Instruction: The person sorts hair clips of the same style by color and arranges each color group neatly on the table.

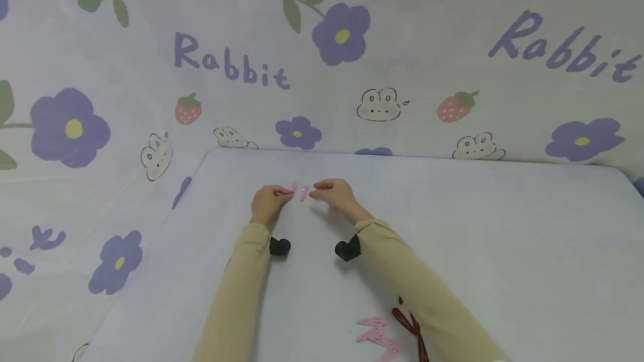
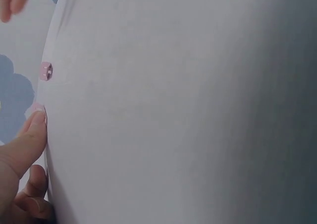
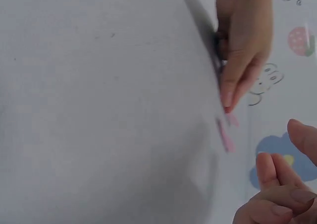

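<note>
On the white tabletop, two small pink snap hair clips lie side by side in the head view. My left hand [image 1: 266, 204] pinches the lower end of the left hair clip [image 1: 294, 186] between thumb and fingertips; the left wrist view has the thumb [image 2: 37, 119] pressed over it. The other hair clip [image 1: 304, 193] rests just to its right, untouched. Beyond that clip hovers my right hand [image 1: 338, 194], thumb and fingers apart and nothing between them. In the right wrist view its fingers [image 3: 270, 172] are loosely bent, a short way off both clips.
Near the front of the table [image 1: 503, 239] lies a cluster of pink hair clips [image 1: 374, 333]. Dark red looped strands [image 1: 413, 328] lie beside them, partly under the right sleeve [image 1: 417, 278]. A printed cloth wall [image 1: 422, 60] rises behind the table's far edge.
</note>
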`<state>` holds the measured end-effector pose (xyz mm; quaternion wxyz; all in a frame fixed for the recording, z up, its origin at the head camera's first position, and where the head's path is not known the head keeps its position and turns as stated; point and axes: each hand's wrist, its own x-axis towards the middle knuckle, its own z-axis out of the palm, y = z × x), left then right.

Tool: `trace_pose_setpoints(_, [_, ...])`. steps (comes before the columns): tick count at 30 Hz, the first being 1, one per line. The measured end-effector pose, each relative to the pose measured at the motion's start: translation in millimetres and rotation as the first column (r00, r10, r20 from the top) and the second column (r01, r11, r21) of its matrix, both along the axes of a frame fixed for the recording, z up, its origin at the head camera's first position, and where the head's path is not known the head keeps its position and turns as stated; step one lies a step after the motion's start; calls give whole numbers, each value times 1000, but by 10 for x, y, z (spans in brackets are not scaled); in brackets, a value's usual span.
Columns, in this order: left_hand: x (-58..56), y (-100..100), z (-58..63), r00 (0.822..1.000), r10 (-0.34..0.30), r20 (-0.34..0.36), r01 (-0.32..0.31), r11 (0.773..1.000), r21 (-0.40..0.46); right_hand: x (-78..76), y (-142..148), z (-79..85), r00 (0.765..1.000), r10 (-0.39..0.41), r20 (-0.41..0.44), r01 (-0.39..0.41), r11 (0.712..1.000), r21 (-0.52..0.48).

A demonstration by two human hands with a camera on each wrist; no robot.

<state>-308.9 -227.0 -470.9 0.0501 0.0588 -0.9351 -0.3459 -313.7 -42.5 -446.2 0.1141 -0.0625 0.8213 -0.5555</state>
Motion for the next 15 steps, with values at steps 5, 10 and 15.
trace_pose_setpoints(5, [14, 8, -7, 1000, 0, -7, 0, 1000, -4, 45, 110, 165, 1000, -9, 20, 9, 1000, -1])
trace_pose_setpoints(10, [-3, 13, -26, 1000, -7, -28, 7, 1000, -1, 131, 243, 285, 999, 26, 45, -24, 999, -32])
trace_pose_setpoints(15, [-28, 3, -32, 1000, 2, -14, -2, 1000, 1, 299, 376, 398, 998, 59, 15, -58, 995, -78])
